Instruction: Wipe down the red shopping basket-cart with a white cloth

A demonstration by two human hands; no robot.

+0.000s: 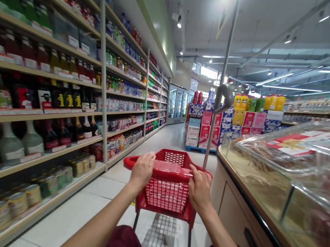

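A red plastic shopping cart [167,198] stands straight in front of me, its mesh basket showing nothing that I can make out inside. My left hand [143,169] is wrapped over the left part of the cart's handlebar. On the right part of the same bar, my right hand [200,185] is closed with its fingers curled over the top. A grey metal pole [222,66] rises beyond the cart's right side, with a grey curved piece partway up.
Tall shelves [41,117] of bottles and cans run along the left. A counter [237,185] with clear plastic packs [298,145] lies close on the right. Stacked drink cartons [206,131] stand ahead on a blue pallet. The tiled floor [169,134] continues between shelves and cartons toward glass-door fridges [180,101].
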